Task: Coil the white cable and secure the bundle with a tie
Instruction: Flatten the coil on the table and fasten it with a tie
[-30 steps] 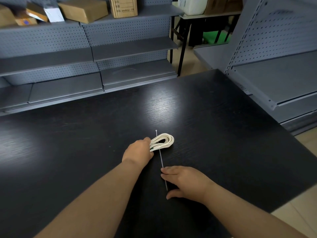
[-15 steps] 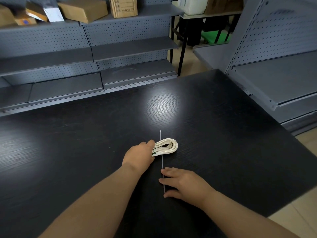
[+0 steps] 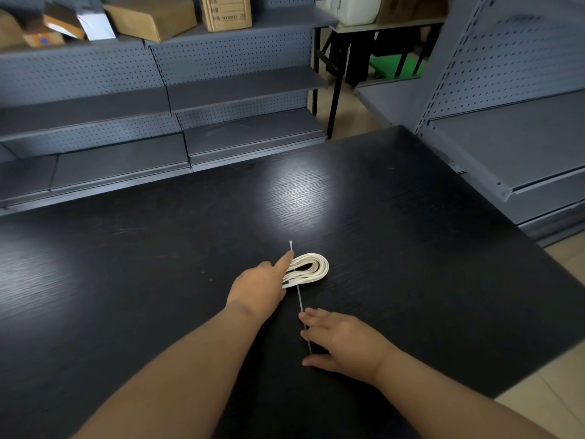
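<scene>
The white cable [image 3: 311, 268] lies coiled in a flat oval bundle on the black table [image 3: 158, 264]. A thin white tie [image 3: 300, 304] runs under the bundle, its head poking out beyond it and its tail reaching toward me. My left hand [image 3: 261, 286] rests on the bundle's left end, index finger stretched out toward the tie's head. My right hand [image 3: 342, 342] lies flat on the table over the tie's tail, fingers spread. Whether its fingers pinch the tail is hidden.
Grey pegboard shelving [image 3: 240, 87] lines the far side, with cardboard boxes [image 3: 152, 15] on its top shelf. Another grey shelf unit [image 3: 512, 147] stands close on the right. The table's right edge drops to a tan floor [image 3: 554, 391].
The bundle slid slightly right along the tie. My left index finger has stretched out toward the tie's head. My right hand has barely moved.
</scene>
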Tool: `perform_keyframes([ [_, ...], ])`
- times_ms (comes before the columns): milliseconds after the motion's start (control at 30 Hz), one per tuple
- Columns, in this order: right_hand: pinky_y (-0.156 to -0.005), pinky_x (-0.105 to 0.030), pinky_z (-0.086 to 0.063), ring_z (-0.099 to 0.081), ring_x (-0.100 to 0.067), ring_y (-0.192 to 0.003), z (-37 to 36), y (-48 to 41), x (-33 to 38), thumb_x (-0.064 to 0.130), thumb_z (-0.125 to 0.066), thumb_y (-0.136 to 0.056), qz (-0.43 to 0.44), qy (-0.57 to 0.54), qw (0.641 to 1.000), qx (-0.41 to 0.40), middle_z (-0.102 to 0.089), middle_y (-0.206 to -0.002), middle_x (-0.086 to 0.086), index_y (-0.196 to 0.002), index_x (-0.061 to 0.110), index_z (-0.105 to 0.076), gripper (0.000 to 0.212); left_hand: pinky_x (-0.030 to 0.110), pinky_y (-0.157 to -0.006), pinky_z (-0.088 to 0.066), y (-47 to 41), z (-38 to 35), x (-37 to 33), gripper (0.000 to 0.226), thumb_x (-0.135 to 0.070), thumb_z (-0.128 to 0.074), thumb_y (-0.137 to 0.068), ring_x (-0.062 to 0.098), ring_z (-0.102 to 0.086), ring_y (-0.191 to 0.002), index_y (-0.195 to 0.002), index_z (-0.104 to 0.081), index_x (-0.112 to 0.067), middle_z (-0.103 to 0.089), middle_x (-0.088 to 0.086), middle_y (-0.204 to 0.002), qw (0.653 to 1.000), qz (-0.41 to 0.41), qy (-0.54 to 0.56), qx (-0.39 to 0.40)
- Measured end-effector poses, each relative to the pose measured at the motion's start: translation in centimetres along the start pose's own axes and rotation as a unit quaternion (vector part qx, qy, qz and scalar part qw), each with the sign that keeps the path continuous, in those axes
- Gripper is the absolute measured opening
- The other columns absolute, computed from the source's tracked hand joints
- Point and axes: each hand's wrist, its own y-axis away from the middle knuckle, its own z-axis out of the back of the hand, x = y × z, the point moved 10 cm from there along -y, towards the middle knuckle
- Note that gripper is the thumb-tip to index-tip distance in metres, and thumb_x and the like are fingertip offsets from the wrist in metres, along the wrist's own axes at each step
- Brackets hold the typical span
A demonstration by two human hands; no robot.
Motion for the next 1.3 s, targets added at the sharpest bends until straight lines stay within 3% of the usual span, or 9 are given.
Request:
perform_keyframes([
  [33, -0.115, -0.026, -0.013, -0.026, -0.015, -0.143, -0.1, 0.1, 0.0, 0.041, -0.054, -0.092, -0.001, -0.015, 1.0, 0.008, -0.032, -0.153, -0.004, -0.135, 0.013, -0.048, 0.052, 0.035, -0.072, -0.049, 0.0, 0.0, 0.0, 0.07, -0.026, -0.049, -0.093, 0.027, -0.06, -0.093, -0.147, -0.007, -0.035, -0.054, 0.008, -0.116, 1.0, -0.001, -0.003, -0.002],
  [100, -0.117, -0.024, -0.006, -0.014, -0.011, -0.146, -0.2, 0.0, -0.1, 0.04, -0.049, -0.094, -0.002, -0.036, 0.999, 0.011, -0.021, -0.157, 0.002, -0.141, 0.016, -0.039, 0.054, 0.034, -0.07, -0.048, 0.0, 0.0, 0.0, 0.069, -0.027, -0.049, -0.093, 0.026, -0.06, -0.093, -0.147, -0.007, -0.037, -0.054, 0.008, -0.116, 1.0, -0.001, -0.007, -0.004],
  [233, -0.119, -0.027, -0.016, -0.016, -0.005, -0.144, -0.3, -0.4, -0.5, 0.039, -0.055, -0.091, -0.021, -0.06, 0.998, 0.026, -0.024, -0.155, 0.01, -0.142, 0.022, -0.038, 0.057, 0.036, -0.076, -0.052, 0.0, 0.3, 0.2, 0.059, -0.028, -0.051, -0.092, 0.028, -0.06, -0.096, -0.143, -0.022, -0.032, -0.056, 0.008, -0.115, 1.0, 0.003, 0.014, -0.005],
  [433, -0.118, -0.024, -0.017, -0.018, -0.003, -0.143, 0.2, -0.8, -0.9, 0.035, -0.058, -0.09, -0.039, -0.091, 0.995, 0.014, -0.029, -0.153, 0.012, -0.142, 0.025, -0.039, 0.057, 0.036, -0.072, -0.049, 0.1, 0.5, 0.1, 0.043, -0.028, -0.052, -0.091, 0.029, -0.061, -0.095, -0.131, -0.036, -0.023, -0.057, 0.007, -0.111, 1.0, 0.004, 0.013, -0.005],
  [1033, -0.118, -0.026, -0.018, -0.023, -0.01, -0.144, 0.4, -1.4, 0.0, 0.033, -0.05, -0.095, -0.007, -0.031, 0.999, -0.01, -0.031, -0.153, 0.002, -0.141, 0.017, -0.04, 0.05, 0.039, -0.079, -0.052, -0.4, 0.3, 0.1, 0.049, -0.027, -0.052, -0.091, 0.029, -0.06, -0.099, -0.137, -0.034, -0.025, -0.057, 0.008, -0.114, 1.0, 0.007, 0.02, 0.021],
  [1100, -0.107, -0.021, -0.036, -0.047, -0.008, -0.13, 1.4, -1.6, 0.7, 0.039, -0.069, -0.081, 0.011, 0.035, 0.997, -0.062, -0.055, -0.137, 0.001, -0.123, 0.017, -0.062, 0.048, 0.039, -0.08, -0.052, -0.4, 0.2, 0.2, 0.048, -0.026, -0.052, -0.091, 0.029, -0.059, -0.099, -0.136, -0.034, -0.025, -0.057, 0.008, -0.114, 0.999, 0.009, 0.022, 0.025],
  [1167, -0.081, -0.016, -0.053, -0.068, -0.002, -0.095, 1.5, -1.6, 0.9, 0.051, -0.085, -0.054, 0.025, 0.074, 0.988, -0.13, -0.074, -0.1, 0.01, -0.088, 0.028, -0.076, 0.042, 0.039, -0.08, -0.052, -0.4, 0.2, 0.2, 0.048, -0.027, -0.051, -0.091, 0.029, -0.059, -0.099, -0.136, -0.035, -0.025, -0.057, 0.008, -0.114, 0.999, 0.009, 0.022, 0.026],
  [1233, -0.075, -0.017, -0.056, -0.071, -0.003, -0.085, 1.2, -1.4, 1.1, 0.048, -0.082, -0.061, 0.053, 0.058, 0.981, -0.18, -0.075, -0.088, 0.01, -0.079, 0.027, -0.076, 0.028, 0.039, -0.079, -0.052, -0.4, 0.2, 0.1, 0.048, -0.027, -0.051, -0.091, 0.029, -0.06, -0.098, -0.136, -0.035, -0.025, -0.057, 0.008, -0.114, 0.999, 0.009, 0.02, 0.026],
  [1300, -0.074, -0.019, -0.057, -0.071, -0.005, -0.081, 1.5, -1.4, 1.0, 0.042, -0.063, -0.078, 0.06, 0.04, 0.977, -0.203, -0.076, -0.085, 0.007, -0.078, 0.024, -0.076, 0.023, 0.039, -0.078, -0.052, -0.4, 0.2, 0.1, 0.047, -0.027, -0.051, -0.091, 0.029, -0.059, -0.097, -0.135, -0.035, -0.024, -0.057, 0.009, -0.113, 0.999, 0.009, 0.02, 0.025],
])
